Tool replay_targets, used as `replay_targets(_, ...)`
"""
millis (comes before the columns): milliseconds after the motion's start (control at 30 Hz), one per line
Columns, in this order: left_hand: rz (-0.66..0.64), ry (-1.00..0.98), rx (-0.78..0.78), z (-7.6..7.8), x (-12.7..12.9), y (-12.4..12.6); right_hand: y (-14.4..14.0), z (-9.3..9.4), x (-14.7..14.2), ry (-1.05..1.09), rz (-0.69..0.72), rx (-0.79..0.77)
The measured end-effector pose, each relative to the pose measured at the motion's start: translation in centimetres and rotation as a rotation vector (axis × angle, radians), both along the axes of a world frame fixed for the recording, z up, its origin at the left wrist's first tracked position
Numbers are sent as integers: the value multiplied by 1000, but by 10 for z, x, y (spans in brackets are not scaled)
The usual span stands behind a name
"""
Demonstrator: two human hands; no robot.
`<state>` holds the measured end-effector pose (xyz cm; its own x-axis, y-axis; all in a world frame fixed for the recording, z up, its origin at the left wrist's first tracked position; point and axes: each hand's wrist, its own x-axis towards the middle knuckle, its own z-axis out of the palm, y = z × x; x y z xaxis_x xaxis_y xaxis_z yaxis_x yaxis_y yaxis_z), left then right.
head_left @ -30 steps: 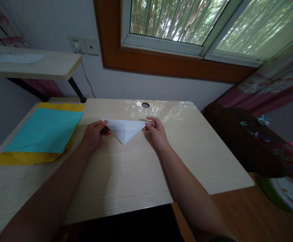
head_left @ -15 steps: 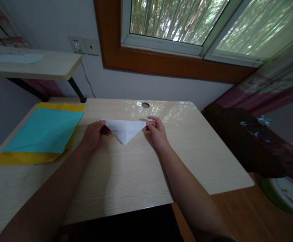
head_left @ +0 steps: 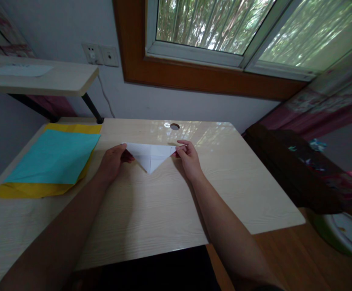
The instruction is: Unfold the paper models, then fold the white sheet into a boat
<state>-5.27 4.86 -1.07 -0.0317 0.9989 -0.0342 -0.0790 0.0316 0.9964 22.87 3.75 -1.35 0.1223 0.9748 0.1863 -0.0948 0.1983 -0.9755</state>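
A white sheet of paper (head_left: 151,155), folded into a triangle, is stretched between my hands over the desk. Its long edge faces the window and its point is toward me; creases run down and across its middle. My left hand (head_left: 112,159) pinches the left corner between thumb and fingers. At the right corner, my right hand (head_left: 188,155) grips the paper with thumb and fingers, one finger raised. Part of each corner is hidden under the fingertips.
On the desk (head_left: 163,214), a turquoise sheet (head_left: 54,155) lies over yellow paper (head_left: 30,190) at left. A raised shelf (head_left: 69,79) bears another paper (head_left: 20,70). A round hole (head_left: 174,126) is near the back edge. Dark furniture (head_left: 285,169) stands right of the desk.
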Motion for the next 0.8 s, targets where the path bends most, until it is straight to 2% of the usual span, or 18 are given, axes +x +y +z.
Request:
replay_targets(333,-73,212,30,6,-3,-2,1,-1,1,-26,-28,12)
replay_targets(600,-60,214,43,2,-3,0,1,-1,0,-27,-22,-14)
replay_targets(800,-61,204,60,7,0,-3,-1,-3,0,-88,49,-8)
